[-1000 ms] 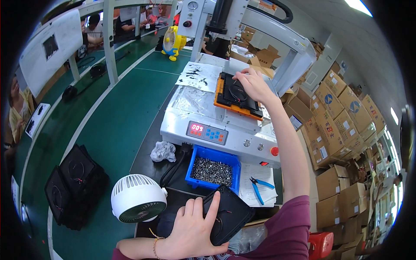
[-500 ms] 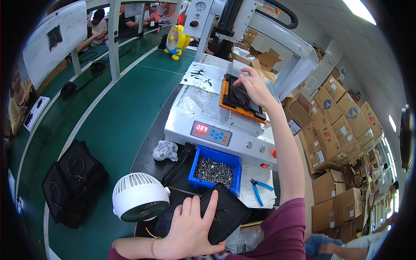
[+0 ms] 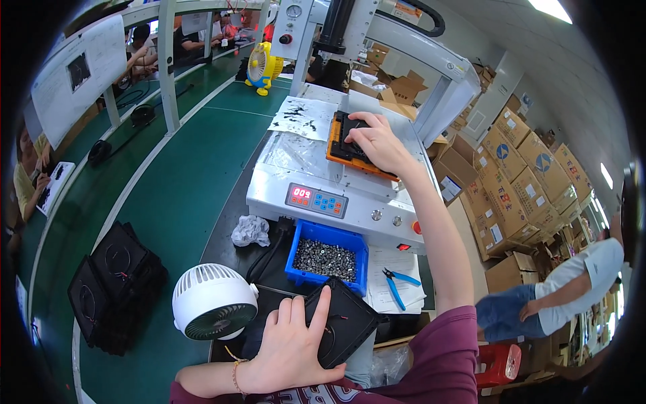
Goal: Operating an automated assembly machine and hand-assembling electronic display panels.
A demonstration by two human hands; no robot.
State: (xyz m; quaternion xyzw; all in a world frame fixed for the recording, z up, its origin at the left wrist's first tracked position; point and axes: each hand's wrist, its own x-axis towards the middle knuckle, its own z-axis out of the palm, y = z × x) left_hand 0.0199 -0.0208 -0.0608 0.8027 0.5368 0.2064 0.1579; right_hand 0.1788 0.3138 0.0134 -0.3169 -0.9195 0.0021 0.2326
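Observation:
My left hand (image 3: pixel 293 340) spreads across a black plastic panel (image 3: pixel 353 323) in front of me, its index finger along the upper edge and its thumb at the lower side, holding the panel tilted. Thin wires show on that panel. Farther off, my right hand (image 3: pixel 380 143) rests over a second black panel (image 3: pixel 341 135) seated in an orange fixture (image 3: pixel 336 152) on the white machine's bed. Its thumb and index finger are bent and apart on the panel; nothing shows between them. The palm hides much of this panel.
A blue bin of small metal nuts (image 3: pixel 326 260), blue-handled pliers (image 3: pixel 398 288) and a white fan (image 3: pixel 214 301) stand near my hands. Black panels (image 3: pixel 116 286) are stacked at left. The machine's column (image 3: pixel 334 27) rises behind the fixture. A person (image 3: pixel 572 283) is at right.
My right hand has come down onto the panel in the fixture, covering its wires. My left hand keeps its hold. At right, the person now stands in fuller view beside a red stool.

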